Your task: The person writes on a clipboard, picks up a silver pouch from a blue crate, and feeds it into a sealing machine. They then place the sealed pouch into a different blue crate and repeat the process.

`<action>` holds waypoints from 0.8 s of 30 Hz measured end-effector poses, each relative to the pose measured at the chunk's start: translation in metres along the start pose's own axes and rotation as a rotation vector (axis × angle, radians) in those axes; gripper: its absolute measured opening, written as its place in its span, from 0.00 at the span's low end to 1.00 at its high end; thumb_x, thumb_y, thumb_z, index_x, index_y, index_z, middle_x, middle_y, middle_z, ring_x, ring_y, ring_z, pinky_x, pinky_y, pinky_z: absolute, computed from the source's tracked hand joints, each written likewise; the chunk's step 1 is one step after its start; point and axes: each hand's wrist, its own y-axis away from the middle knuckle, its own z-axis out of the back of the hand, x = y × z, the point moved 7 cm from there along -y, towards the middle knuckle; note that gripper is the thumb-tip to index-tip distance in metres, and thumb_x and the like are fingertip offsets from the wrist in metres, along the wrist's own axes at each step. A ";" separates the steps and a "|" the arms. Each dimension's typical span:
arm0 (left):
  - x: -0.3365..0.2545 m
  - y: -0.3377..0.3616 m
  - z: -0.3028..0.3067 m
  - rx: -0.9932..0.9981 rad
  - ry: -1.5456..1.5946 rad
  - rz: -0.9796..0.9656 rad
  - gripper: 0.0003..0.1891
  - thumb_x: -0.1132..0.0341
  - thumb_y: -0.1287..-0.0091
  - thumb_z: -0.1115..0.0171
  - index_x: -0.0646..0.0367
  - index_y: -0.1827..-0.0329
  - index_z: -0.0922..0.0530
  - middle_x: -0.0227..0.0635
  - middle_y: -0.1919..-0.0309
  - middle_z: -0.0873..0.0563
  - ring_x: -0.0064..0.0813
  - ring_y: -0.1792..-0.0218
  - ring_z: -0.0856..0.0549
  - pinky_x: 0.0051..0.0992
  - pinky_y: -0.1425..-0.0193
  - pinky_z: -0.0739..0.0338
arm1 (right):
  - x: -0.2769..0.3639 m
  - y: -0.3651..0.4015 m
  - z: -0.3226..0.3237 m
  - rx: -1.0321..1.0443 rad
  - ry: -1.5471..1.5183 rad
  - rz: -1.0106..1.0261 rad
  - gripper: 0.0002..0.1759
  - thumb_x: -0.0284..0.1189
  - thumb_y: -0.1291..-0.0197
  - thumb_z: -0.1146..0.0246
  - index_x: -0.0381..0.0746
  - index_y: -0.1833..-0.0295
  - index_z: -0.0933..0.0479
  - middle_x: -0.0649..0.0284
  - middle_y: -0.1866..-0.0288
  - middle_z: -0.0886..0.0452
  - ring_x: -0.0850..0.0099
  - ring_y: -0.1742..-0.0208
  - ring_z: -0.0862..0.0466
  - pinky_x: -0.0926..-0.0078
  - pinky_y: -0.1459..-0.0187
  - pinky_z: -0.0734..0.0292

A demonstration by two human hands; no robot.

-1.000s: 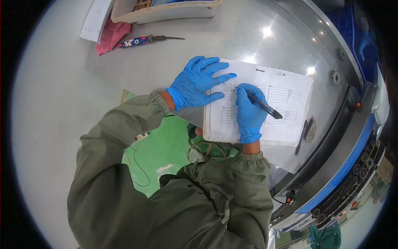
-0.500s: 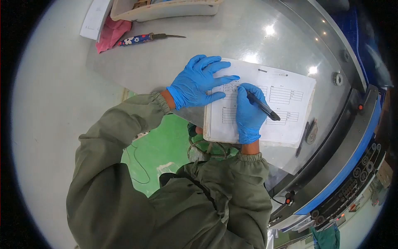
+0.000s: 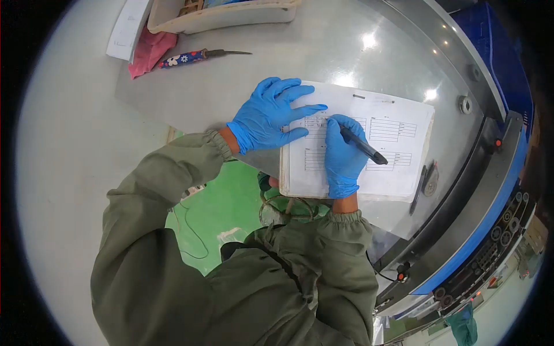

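A stack of white sheets [image 3: 358,183] printed with small tables lies on the grey table, stapled at its far edge. My left hand [image 3: 273,115], in a blue glove, rests with fingers spread over the stack's left part and holds nothing. Also gloved in blue, my right hand [image 3: 346,157] is closed around a black pen [image 3: 362,144] above the middle of the sheets. The pen slants down to the right, and its writing tip is hidden by my fingers.
A white bin [image 3: 225,19], a pink cloth [image 3: 151,52] and a flower-patterned handled tool [image 3: 186,58] lie at the far left. Near the right edge are a metal ring [image 3: 465,104], a dark slim tool [image 3: 418,189] and a machine with a blue strip [image 3: 473,248].
The whole view has shifted slightly, so the table and papers appear a little further left. Both hands keep nearly the same pose on the sheets.
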 end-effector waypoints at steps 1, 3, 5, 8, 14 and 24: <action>0.000 0.000 0.000 0.006 0.002 0.001 0.26 0.50 0.43 0.42 0.30 0.38 0.29 0.32 0.38 0.30 0.39 0.38 0.34 0.42 0.33 0.45 | 0.002 0.000 -0.001 -0.001 0.018 0.019 0.06 0.27 0.44 0.38 0.36 0.62 0.21 0.66 0.67 0.19 0.81 0.67 0.22 0.82 0.62 0.26; 0.001 0.000 -0.001 0.012 0.002 0.004 0.26 0.50 0.43 0.42 0.30 0.38 0.29 0.32 0.38 0.30 0.40 0.38 0.34 0.42 0.32 0.45 | -0.006 -0.002 0.000 -0.007 -0.046 -0.034 0.06 0.26 0.44 0.37 0.36 0.62 0.21 0.66 0.67 0.19 0.81 0.67 0.22 0.82 0.62 0.26; 0.001 0.000 -0.001 0.000 -0.007 -0.008 0.26 0.50 0.43 0.42 0.30 0.38 0.29 0.32 0.38 0.31 0.40 0.38 0.34 0.42 0.32 0.45 | -0.012 -0.001 0.000 -0.016 -0.110 -0.093 0.06 0.26 0.44 0.37 0.36 0.62 0.21 0.66 0.67 0.19 0.81 0.67 0.22 0.82 0.62 0.26; 0.002 0.001 -0.002 0.008 0.002 0.004 0.26 0.50 0.43 0.42 0.30 0.38 0.29 0.32 0.38 0.31 0.40 0.38 0.34 0.42 0.32 0.45 | -0.010 -0.001 0.000 -0.041 -0.104 -0.065 0.06 0.26 0.44 0.37 0.37 0.62 0.21 0.67 0.68 0.19 0.81 0.67 0.22 0.82 0.62 0.27; 0.000 -0.001 0.001 0.014 -0.003 -0.003 0.26 0.50 0.43 0.41 0.30 0.38 0.28 0.32 0.38 0.30 0.40 0.38 0.34 0.42 0.33 0.45 | -0.010 -0.001 0.000 -0.051 -0.055 -0.046 0.06 0.26 0.44 0.37 0.36 0.62 0.21 0.68 0.69 0.20 0.82 0.68 0.24 0.84 0.63 0.27; 0.001 0.000 0.000 0.004 0.012 0.007 0.26 0.50 0.44 0.40 0.31 0.39 0.28 0.32 0.38 0.31 0.39 0.37 0.34 0.41 0.33 0.45 | -0.006 0.001 -0.002 0.059 -0.085 0.018 0.06 0.26 0.46 0.35 0.36 0.63 0.20 0.67 0.70 0.19 0.82 0.70 0.23 0.83 0.64 0.26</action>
